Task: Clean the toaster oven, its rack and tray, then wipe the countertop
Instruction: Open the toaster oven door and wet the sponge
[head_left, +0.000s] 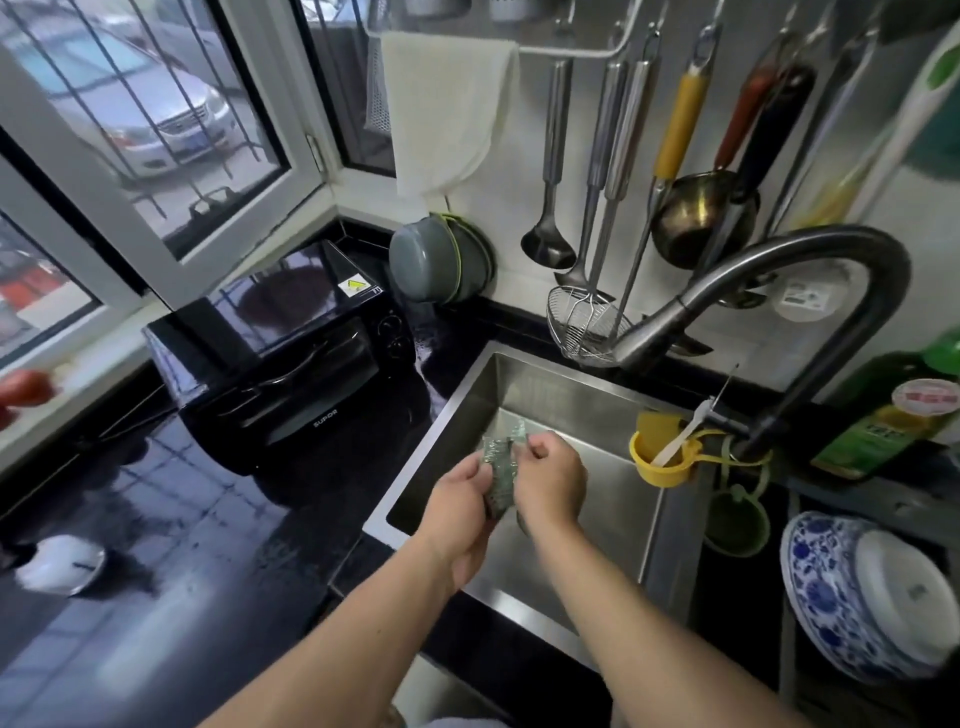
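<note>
two bare forearms reach forward from the bottom edge, meeting over a steel sink (524, 384). both hands are together, each clamped on one small greenish scrubbing cloth (500, 467): the left hand (457, 512) grips its lower part with fingers curled, the right hand (553, 480) pinches its upper edge, knuckles up. the cloth hangs above the sink basin, touching nothing else that can be seen. one black toaster oven (280, 358) sits with its door closed on the glossy black tabletop (171, 514), left of the sink and under a window. its rack and tray cannot be seen. one dark curved faucet (810, 291) arches over the sink's right side. one yellow cup (662, 454) hangs at the sink's right rim with a white brush standing in it. one blue and white bowl (852, 592) lies tilted at the right edge. one green bottle (888, 415) stands behind the faucet base. about seven long-handled utensils hang on the wall rail, beside one pale towel (441, 109). one white dish (60, 564) rests on the tabletop at far left.
</note>
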